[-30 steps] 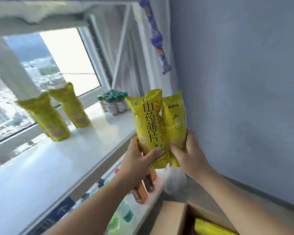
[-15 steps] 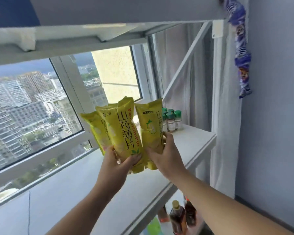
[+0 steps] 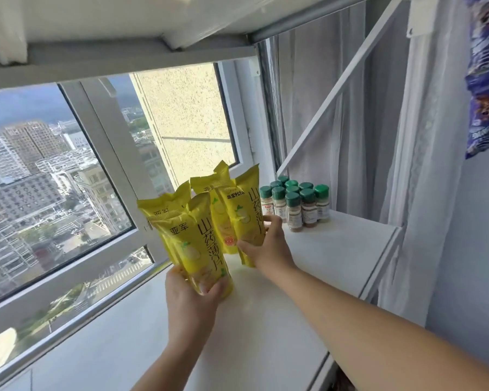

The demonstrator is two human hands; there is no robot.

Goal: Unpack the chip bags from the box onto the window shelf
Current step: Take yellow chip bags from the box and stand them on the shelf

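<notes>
Several tall yellow chip bags stand or hang upright over the white window shelf (image 3: 308, 277) near the glass. My left hand (image 3: 189, 294) grips the bottom of the front-left chip bag (image 3: 198, 244); another bag (image 3: 164, 210) is right behind it. My right hand (image 3: 268, 246) is closed around the lower part of the right chip bag (image 3: 244, 218), whose base is close to the shelf. One more bag (image 3: 218, 198) stands behind that one. The box is out of view.
A cluster of small spice jars with green lids (image 3: 297, 204) stands on the shelf to the right of the bags. White curtains (image 3: 350, 136) and a diagonal shelf brace (image 3: 336, 91) lie behind them. A purple snack strip (image 3: 483, 80) hangs on the right wall.
Both hands have carried the bags up from beside the wall and forward over the shelf toward the window. The two held bags have moved apart, each now next to a bag standing there.
</notes>
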